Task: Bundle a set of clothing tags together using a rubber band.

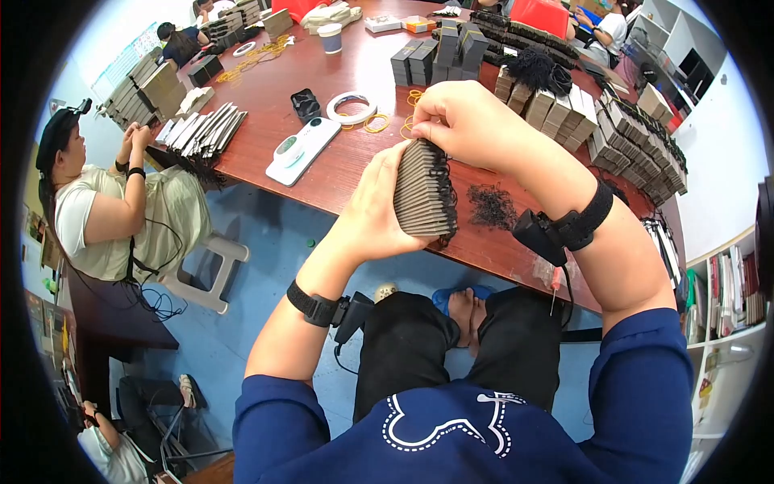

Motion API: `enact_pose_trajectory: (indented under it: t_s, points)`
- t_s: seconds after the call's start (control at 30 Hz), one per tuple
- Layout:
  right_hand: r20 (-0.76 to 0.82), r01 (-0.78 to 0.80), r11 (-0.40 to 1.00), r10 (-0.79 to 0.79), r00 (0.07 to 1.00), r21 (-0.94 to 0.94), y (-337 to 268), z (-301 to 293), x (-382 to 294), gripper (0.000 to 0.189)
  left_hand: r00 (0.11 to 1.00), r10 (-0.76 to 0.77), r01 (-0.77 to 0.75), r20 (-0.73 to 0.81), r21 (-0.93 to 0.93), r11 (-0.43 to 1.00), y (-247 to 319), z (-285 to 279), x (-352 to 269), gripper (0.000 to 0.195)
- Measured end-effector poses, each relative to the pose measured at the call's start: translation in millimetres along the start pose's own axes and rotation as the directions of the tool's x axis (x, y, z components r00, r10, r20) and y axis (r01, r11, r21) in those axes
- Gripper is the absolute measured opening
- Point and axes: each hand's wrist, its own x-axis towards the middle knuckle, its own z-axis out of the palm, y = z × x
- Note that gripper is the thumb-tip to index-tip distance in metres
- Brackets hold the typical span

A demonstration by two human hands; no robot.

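Observation:
My left hand [378,209] grips a thick stack of grey card tags [417,196], held upright just over the table's near edge. Black cord loops [446,196] hang in a dense row along the stack's right side. At the far end of the stack, my right hand [462,118] has thumb and forefinger pinched together beside the topmost cords. Whatever may be between those fingertips is hidden. Yellow rubber bands [377,123] lie on the table just beyond the stack. To the right of the stack sits a small heap of loose black cords [491,206].
A phone [304,151], a tape roll [352,108] and a paper cup [330,39] stand on the red-brown table [254,145]. Bundled tag stacks [635,145] line the right side; dark box-like stacks [441,54] stand farther back. A seated person [115,199] is at left.

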Motion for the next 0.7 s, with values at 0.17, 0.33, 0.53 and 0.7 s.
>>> enact_pose_trajectory:
  t_s: [0.17,0.33,0.53,0.7]
  points:
    - [-0.052,-0.023,0.996,0.018,0.998,-0.083,12,3,2,0.011,0.994,-0.094,0.087,-0.063,-0.104,0.991,-4,-2,-7,0.096]
    - [0.236,-0.105,0.969,0.051,0.970,0.223,22,0,14,0.024,0.993,-0.107,0.103,-0.052,-0.085,0.991,-10,-1,-12,0.098]
    - [0.438,-0.091,0.994,0.052,0.897,0.068,20,-9,31,0.011,0.998,-0.045,0.040,-0.032,-0.161,0.986,-10,-5,-11,0.094]
    - [0.379,-0.050,0.999,0.039,0.925,0.020,18,-16,28,0.014,0.996,-0.079,0.070,-0.035,-0.208,0.976,-12,-5,-12,0.094]
